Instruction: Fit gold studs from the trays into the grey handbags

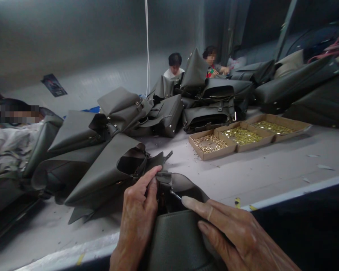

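Note:
A dark grey-green leather bag (176, 239) stands in front of me at the table's near edge, its mouth open toward the far side. My left hand (138, 205) is closed on its left side, pinching a strap end (165, 176) between thumb and forefinger. My right hand (228, 226) lies along the bag's right side with its fingers bent. From its forefinger, which wears a pale finger cover, a slim metal-shafted tool (175, 195) points into the bag's mouth. The tool's handle is hidden in the hand, and the bag's inside is mostly dark.
Similar bags (101, 177) are heaped on the left and along the back of the table (260, 173). Three joined cardboard trays (220, 154) hold small gold-coloured metal parts. Scraps lie at the right. Co-workers (173, 69) sit beyond the heap, another person at far left.

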Demonstrator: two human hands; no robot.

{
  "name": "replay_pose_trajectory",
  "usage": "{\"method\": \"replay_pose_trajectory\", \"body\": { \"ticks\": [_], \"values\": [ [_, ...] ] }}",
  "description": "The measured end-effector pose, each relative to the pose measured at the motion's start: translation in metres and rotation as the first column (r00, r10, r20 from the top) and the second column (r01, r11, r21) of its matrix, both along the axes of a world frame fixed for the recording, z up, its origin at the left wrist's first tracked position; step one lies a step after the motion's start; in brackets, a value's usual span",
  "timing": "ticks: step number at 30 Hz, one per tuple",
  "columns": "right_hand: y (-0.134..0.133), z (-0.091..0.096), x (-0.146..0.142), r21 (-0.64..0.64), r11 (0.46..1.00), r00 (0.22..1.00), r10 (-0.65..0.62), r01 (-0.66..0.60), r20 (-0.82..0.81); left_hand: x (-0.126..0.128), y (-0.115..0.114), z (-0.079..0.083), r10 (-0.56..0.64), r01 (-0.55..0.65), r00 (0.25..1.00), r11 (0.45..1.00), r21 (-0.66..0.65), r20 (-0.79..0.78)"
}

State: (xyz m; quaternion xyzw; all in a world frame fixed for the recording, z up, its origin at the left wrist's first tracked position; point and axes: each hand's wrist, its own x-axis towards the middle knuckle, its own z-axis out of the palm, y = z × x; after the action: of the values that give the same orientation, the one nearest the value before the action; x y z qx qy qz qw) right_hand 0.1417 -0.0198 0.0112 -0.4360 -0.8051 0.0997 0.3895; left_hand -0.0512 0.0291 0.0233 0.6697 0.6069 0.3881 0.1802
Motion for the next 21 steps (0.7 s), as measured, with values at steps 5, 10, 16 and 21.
{"method": "replay_pose_trajectory", "body": {
  "ticks": [5, 10, 16, 21],
  "values": [
    [0.002, 0.001, 0.006, -0.028, 0.997, 0.997, 0.070, -0.071, -0.031, -0.005, -0.003, 0.005, -0.136, 0.141, 0.988, 0.988, 0.070, -0.067],
    [-0.001, 0.007, 0.013, -0.093, 0.978, 0.982, 0.187, -0.187, -0.013, -0.015, -0.006, 0.021, -0.283, 0.277, 0.949, 0.959, -0.062, -0.137],
    [-0.004, 0.003, 0.005, -0.031, 0.971, 0.971, 0.238, -0.238, 0.018, -0.025, -0.004, 0.032, -0.455, 0.424, 0.865, 0.889, -0.174, -0.211],
    [-0.016, -0.011, -0.007, 0.030, 0.996, 0.996, 0.080, -0.081, 0.039, -0.020, -0.006, 0.025, -0.358, 0.361, 0.899, 0.932, -0.035, -0.254]
  ]
}}
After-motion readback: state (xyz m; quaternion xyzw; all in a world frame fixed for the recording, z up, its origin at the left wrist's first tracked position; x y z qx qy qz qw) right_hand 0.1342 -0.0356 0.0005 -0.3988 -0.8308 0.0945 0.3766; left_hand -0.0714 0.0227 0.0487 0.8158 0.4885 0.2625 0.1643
